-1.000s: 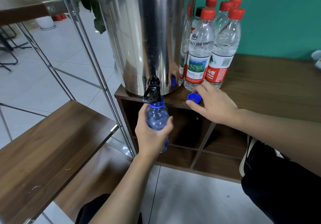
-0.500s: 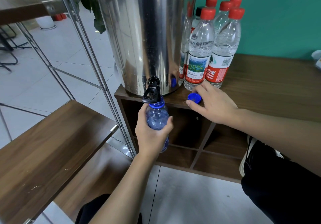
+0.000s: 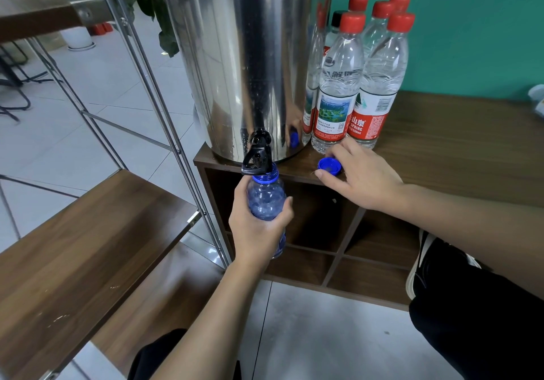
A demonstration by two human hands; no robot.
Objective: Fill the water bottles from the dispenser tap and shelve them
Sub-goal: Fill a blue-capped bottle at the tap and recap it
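Nothing moved, left hand (image 3: 259, 226) holding blue bottle (image 3: 266, 203) under tap (image 3: 257, 155)

The left hand (image 3: 259, 226) hid most of the blue bottle (image 3: 266, 200), so its fill level could not be told; the dispenser (image 3: 241, 55) ran off the top edge, and rear red-capped bottles (image 3: 382, 26) stood half hidden
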